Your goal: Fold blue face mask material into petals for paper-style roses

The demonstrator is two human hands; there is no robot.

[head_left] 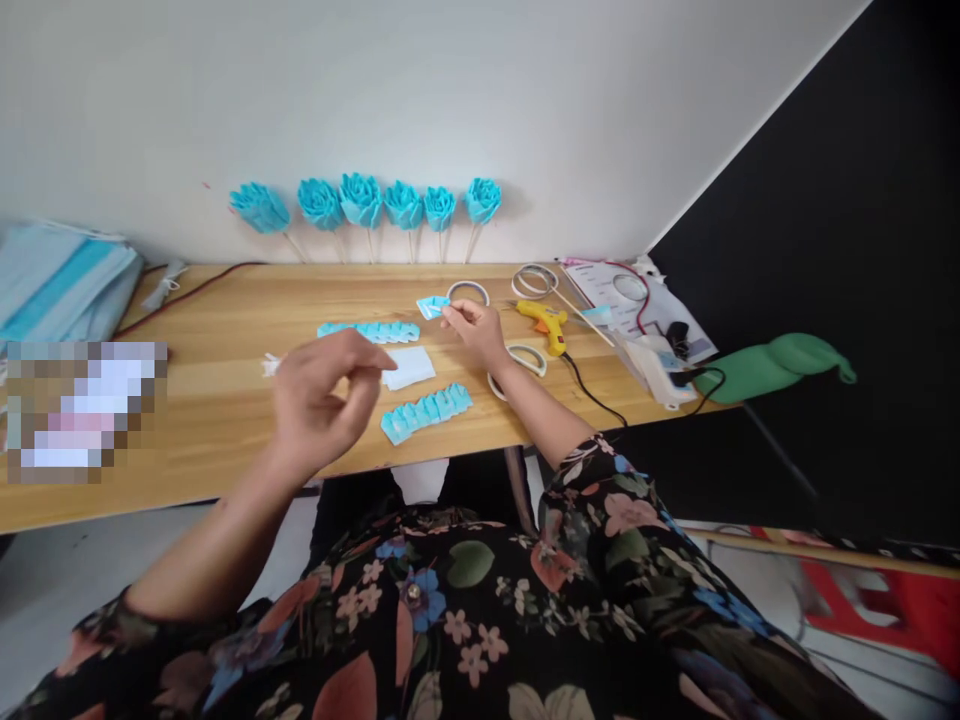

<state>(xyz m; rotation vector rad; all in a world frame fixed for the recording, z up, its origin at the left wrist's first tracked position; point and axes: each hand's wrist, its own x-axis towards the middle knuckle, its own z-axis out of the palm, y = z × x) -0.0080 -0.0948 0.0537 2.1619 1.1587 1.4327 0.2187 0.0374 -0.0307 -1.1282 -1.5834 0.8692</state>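
Between the thumb and fingertips of my right hand [471, 328] is a small folded light-blue piece [433, 307], held just above the table. My left hand [326, 395] is raised over the table's front half with its fingers curled in and slightly blurred. Whether anything sits in those fingers is hidden. Beside the left fingertips lies a white folded sheet [410, 368]. One row of overlapping blue folded pieces [426, 412] rests in front of that sheet, and a second row [379, 331] lies behind it, partly covered by my left hand.
Several blue flowers on sticks [361, 200] lean against the wall. To the right are a yellow glue gun [546, 325] with a black cord, scissors [525, 358], tape rolls [534, 280], papers [600, 285], a power strip [660, 372] and a green bag [780, 368]. Blue-white sheets [67, 275] lie left.
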